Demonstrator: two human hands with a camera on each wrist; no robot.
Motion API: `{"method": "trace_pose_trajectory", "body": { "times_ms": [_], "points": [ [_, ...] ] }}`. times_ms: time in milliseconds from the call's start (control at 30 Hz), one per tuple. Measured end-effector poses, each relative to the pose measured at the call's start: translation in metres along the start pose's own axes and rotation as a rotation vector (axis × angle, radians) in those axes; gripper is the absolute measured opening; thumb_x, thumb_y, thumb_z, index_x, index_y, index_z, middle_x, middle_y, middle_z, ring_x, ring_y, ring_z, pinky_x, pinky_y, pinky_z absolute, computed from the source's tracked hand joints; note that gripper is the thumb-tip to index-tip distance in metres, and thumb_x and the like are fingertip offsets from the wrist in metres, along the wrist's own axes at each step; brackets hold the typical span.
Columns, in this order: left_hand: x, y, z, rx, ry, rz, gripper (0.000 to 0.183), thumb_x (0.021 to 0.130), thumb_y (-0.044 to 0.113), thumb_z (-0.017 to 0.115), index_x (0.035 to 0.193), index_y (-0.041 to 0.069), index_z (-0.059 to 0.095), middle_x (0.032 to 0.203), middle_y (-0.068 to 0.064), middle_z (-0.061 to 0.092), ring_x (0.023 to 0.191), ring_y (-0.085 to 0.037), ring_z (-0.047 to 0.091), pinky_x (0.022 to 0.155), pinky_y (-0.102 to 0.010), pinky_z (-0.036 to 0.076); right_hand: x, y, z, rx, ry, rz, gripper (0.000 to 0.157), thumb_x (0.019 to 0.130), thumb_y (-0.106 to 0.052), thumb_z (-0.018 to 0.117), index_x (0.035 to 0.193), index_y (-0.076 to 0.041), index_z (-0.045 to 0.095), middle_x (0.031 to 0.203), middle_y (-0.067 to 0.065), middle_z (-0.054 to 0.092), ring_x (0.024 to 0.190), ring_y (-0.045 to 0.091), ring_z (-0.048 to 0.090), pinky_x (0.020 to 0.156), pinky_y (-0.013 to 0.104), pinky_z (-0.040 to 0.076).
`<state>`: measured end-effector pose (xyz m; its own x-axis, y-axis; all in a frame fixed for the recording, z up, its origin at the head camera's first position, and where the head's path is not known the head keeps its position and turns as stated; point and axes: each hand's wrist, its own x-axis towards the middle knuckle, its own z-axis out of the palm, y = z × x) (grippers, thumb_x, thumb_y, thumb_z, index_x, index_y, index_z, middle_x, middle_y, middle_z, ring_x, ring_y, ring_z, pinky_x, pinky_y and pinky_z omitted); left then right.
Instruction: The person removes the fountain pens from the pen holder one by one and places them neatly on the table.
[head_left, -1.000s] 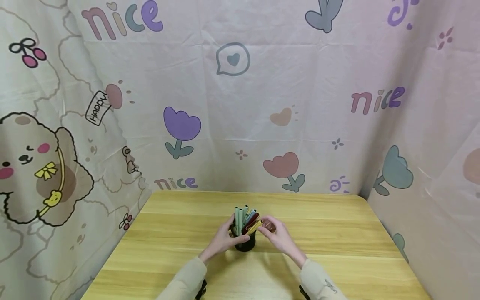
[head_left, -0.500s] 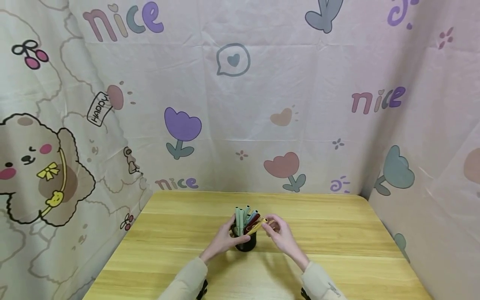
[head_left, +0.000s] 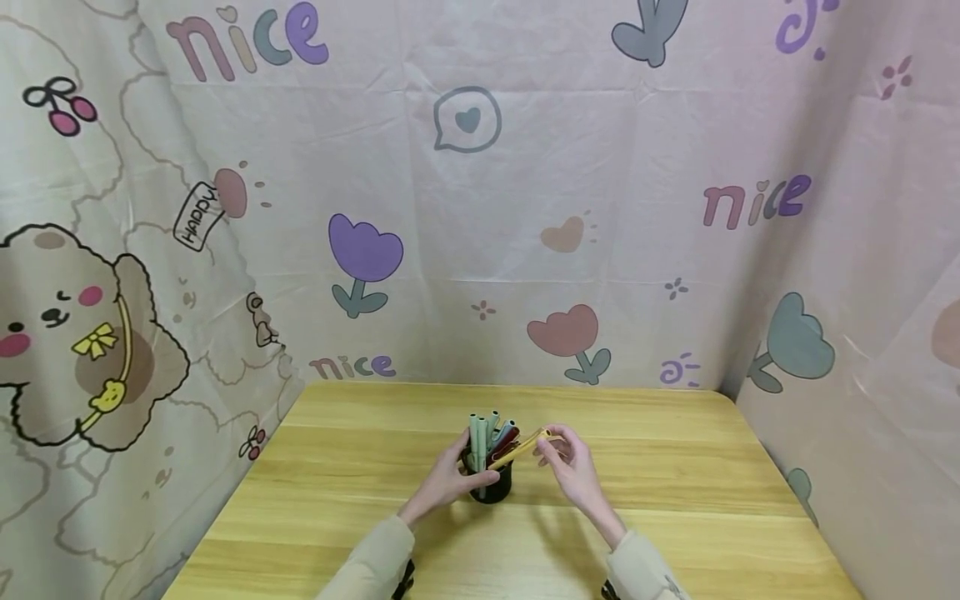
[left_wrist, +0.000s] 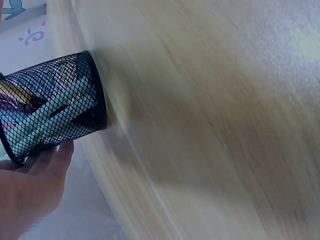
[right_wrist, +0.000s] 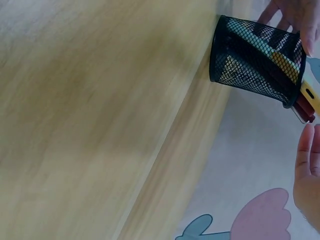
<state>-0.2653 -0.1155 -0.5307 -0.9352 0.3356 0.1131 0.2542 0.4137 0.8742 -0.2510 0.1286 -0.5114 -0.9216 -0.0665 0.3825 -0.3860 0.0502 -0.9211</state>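
A black mesh pen holder point(head_left: 497, 488) stands upright on the table, full of pens. My left hand point(head_left: 447, 477) holds it at the rim, thumb on the near side and fingers on the far side. In the left wrist view those fingers point(left_wrist: 61, 159) lie along the mesh. Between the thumb and fingers of my right hand point(head_left: 573, 467) is the top end of a yellow pen point(head_left: 519, 450), tilted right with its lower end in the holder. Pale green pens point(head_left: 477, 435) and a dark red pen point(head_left: 505, 442) lean beside it.
The light wooden table point(head_left: 345, 467) carries the holder near its middle. Behind it hangs a printed cloth point(head_left: 480, 208), and more cloth encloses both sides.
My right hand has moved right, drawing the yellow pen's top end away from the other pens and tilting it lower. The left hand and pen holder have barely moved.
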Motion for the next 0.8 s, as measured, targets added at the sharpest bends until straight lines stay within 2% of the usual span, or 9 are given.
{"method": "trace_pose_trajectory", "body": {
  "times_ms": [133,333,433,533,700,800],
  "points": [
    [0.0,0.001,0.0,0.023,0.0,-0.005,0.107,0.086,0.043,0.079,0.16,-0.001,0.015,0.164,-0.027,0.021,0.149,-0.049,0.029,0.116,-0.064,0.034,0.001,0.001,-0.003,0.052,0.001,-0.055,0.021,0.101,-0.001,0.054,0.114,0.016,0.054,0.1,0.039,0.063,0.079,0.005,0.07,0.071,0.029,0.063],
    [0.0,0.0,0.001,0.02,0.002,-0.001,0.107,0.086,0.041,0.079,0.16,0.0,0.015,0.164,-0.028,0.022,0.148,-0.049,0.029,0.116,-0.065,0.033,0.0,0.0,-0.006,0.136,-0.011,-0.061,0.028,0.106,-0.005,0.046,0.121,0.019,0.044,0.108,0.043,0.06,0.086,0.01,0.073,0.078,0.031,0.064],
    [0.0,-0.001,0.001,0.015,0.006,0.007,0.106,0.086,0.04,0.079,0.16,-0.001,0.015,0.163,-0.028,0.023,0.147,-0.049,0.031,0.116,-0.065,0.034,-0.001,0.0,-0.008,0.196,-0.018,-0.041,0.029,0.109,-0.01,0.04,0.124,0.014,0.038,0.114,0.049,0.057,0.087,0.013,0.075,0.08,0.032,0.064],
    [0.0,-0.001,0.001,0.021,0.005,0.008,0.106,0.086,0.041,0.079,0.16,-0.001,0.015,0.163,-0.029,0.024,0.146,-0.05,0.033,0.115,-0.065,0.035,-0.002,0.0,-0.011,0.247,-0.019,-0.018,0.025,0.111,-0.016,0.034,0.125,0.005,0.034,0.117,0.048,0.057,0.086,0.017,0.076,0.081,0.033,0.063],
    [-0.001,0.0,0.001,0.013,0.0,0.005,0.107,0.087,0.041,0.079,0.16,-0.001,0.014,0.163,-0.029,0.022,0.146,-0.051,0.032,0.115,-0.064,0.036,-0.003,0.0,-0.017,0.332,0.0,0.006,0.019,0.112,-0.023,0.028,0.122,-0.006,0.03,0.109,0.022,0.075,0.083,0.019,0.077,0.081,0.034,0.063],
    [-0.002,0.0,0.0,0.002,-0.002,0.003,0.107,0.087,0.04,0.079,0.16,-0.001,0.014,0.164,-0.028,0.02,0.147,-0.051,0.031,0.114,-0.063,0.037,-0.004,0.0,-0.02,0.381,0.007,0.013,0.02,0.112,-0.027,0.026,0.122,-0.01,0.027,0.103,0.007,0.077,0.081,0.019,0.076,0.08,0.034,0.064]
  ]
}}
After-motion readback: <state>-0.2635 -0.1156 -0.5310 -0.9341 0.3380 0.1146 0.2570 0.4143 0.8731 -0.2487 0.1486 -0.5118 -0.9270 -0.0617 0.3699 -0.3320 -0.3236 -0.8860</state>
